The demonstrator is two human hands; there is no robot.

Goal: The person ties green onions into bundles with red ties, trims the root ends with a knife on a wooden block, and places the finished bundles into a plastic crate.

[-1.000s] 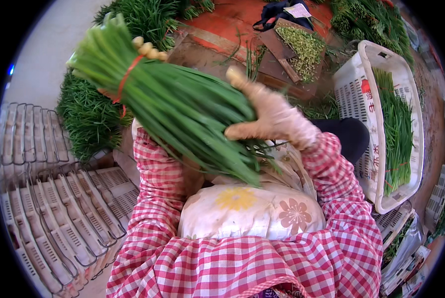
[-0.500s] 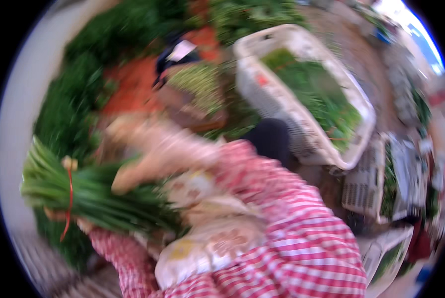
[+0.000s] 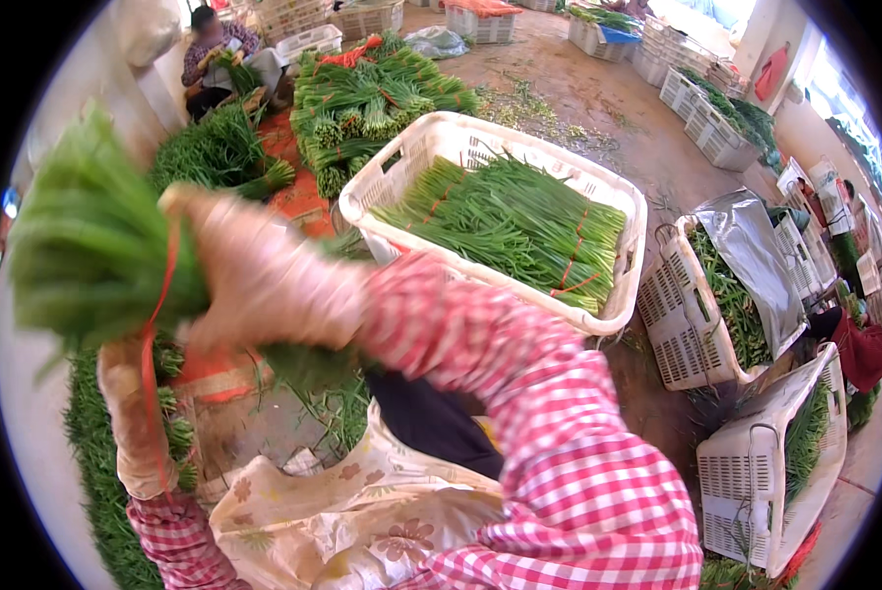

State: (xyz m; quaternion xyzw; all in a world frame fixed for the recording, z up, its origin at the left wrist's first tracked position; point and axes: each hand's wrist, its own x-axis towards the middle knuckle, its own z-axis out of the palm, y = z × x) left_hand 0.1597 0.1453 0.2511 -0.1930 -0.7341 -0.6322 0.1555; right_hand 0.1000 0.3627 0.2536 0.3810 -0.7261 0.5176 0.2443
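A thick bundle of green chives [image 3: 96,246], tied with a red band [image 3: 165,275], is raised at the left, blurred by motion. Across its right side lies my right hand [image 3: 264,270] in a pale glove, thumb below and fingers above, gripping it. My left hand [image 3: 136,423], also gloved, is under the bundle and holds it from below; its fingertips are hidden. One end of the red band hangs down over the left glove. A pale flowered apron [image 3: 362,511] covers my lap.
Right of centre stands a white plastic crate [image 3: 362,211] with tied chive bundles. More bundles [image 3: 382,98] are heaped behind it, and loose greens [image 3: 205,147] lie at the left. Another person [image 3: 224,59] sits at the far left. Filled crates [image 3: 697,315] line the right.
The bundle has swung from lying low across my lap to a raised, more upright position. Both hands have stayed with it, and my view has lifted to show more of the room.
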